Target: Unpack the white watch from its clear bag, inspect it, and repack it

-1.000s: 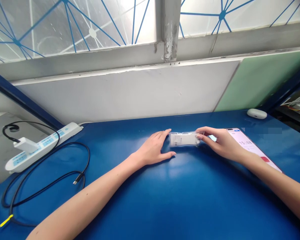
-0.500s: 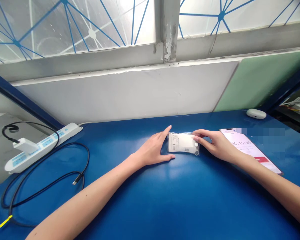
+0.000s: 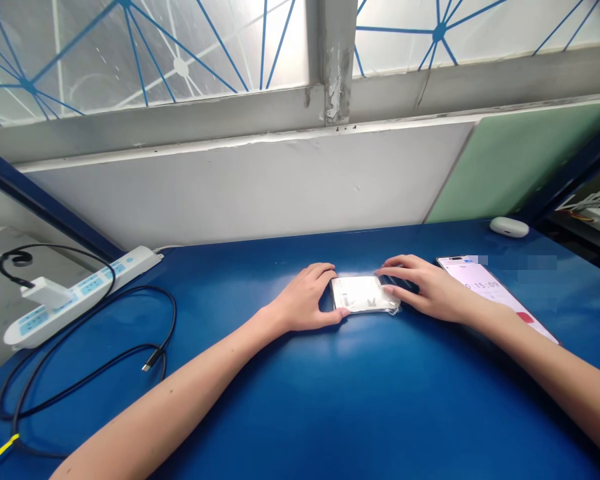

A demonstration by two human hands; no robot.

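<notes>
A small clear plastic packet (image 3: 359, 293) with a white, printed insert lies flat on the blue table (image 3: 300, 400). Round its left end is my left hand (image 3: 307, 298), the thumb at the near edge and the fingers at the far edge. At the packet's right end is my right hand (image 3: 423, 287), thumb and fingers apart; the thumb tip overlaps the packet and the index fingertip is by its far right corner. The print on the insert is too small to read.
A phone (image 3: 495, 293) showing a timer lies beyond my right forearm, with a white rounded case (image 3: 509, 227) farther back. On the left are a white power strip (image 3: 90, 290), a plugged-in charger (image 3: 50, 293) and a looped black cable (image 3: 173, 320). A wall panel (image 3: 260, 193) bounds the back.
My left hand has closed from open beside the packet onto its left end. The packet now lies flatter. My right thumb and fingers have spread from their pinch on its right end.
</notes>
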